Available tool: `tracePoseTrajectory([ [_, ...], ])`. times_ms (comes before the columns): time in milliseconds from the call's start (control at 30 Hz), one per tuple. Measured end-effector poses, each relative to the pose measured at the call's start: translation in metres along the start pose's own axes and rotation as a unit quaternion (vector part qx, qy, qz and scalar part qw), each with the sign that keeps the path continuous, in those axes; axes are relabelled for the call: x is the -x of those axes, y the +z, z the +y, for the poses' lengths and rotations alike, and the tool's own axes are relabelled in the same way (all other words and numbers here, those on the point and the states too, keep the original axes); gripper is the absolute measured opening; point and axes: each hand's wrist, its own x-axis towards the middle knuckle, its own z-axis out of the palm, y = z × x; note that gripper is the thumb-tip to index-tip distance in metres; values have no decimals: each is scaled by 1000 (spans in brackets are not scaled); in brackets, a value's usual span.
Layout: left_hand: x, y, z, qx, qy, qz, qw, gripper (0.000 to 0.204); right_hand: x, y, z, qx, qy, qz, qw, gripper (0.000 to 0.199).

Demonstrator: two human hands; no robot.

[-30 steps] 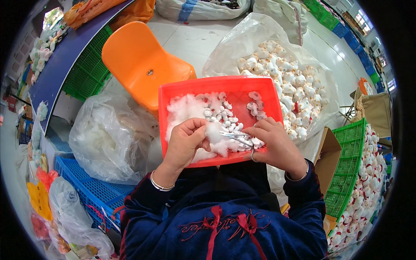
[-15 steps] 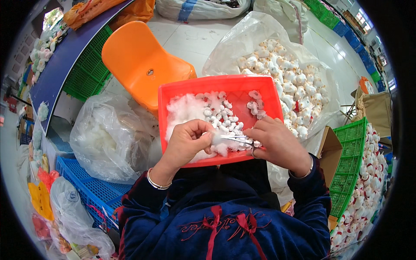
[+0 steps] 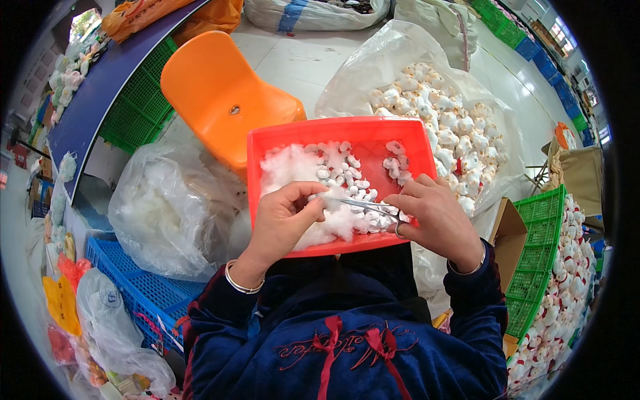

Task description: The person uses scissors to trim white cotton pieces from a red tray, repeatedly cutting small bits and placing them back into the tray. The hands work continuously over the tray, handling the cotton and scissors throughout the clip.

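My left hand (image 3: 291, 215) is closed in a pinch on a small white fabric piece (image 3: 326, 197), mostly covered by the fingers. In my right hand (image 3: 433, 217) are slim metal forceps (image 3: 373, 207) with scissor-like finger loops, their tips reaching the piece at my left fingertips. Both hands are over the near part of a red plastic tray (image 3: 257, 157). Fluffy white stuffing (image 3: 287, 167) fills the tray's left side. Small white stuffed pieces (image 3: 352, 181) lie in the middle, and a smaller cluster (image 3: 397, 162) sits farther right.
Beyond the tray stands an orange chair (image 3: 220, 93). A clear bag of white plush pieces (image 3: 460, 133) is at the right, and a bag of stuffing (image 3: 157, 213) at the left. A blue crate (image 3: 143, 287) and a green crate (image 3: 533, 260) flank me.
My right hand has shifted slightly right, away from my left hand, and more of the forceps shows. The left hand keeps its pinch on the white piece.
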Motion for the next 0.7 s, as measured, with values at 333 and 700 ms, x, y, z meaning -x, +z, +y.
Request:
tracePoseTrajectory([
  [333, -8, -5, -20, 136, -44, -3, 990, 13, -5, 9, 7, -56, -4, -23, 998, 45],
  [700, -5, -2, -22, 352, -74, -5, 933, 14, -6, 37, 8, -170, -33, 32, 984, 77],
])
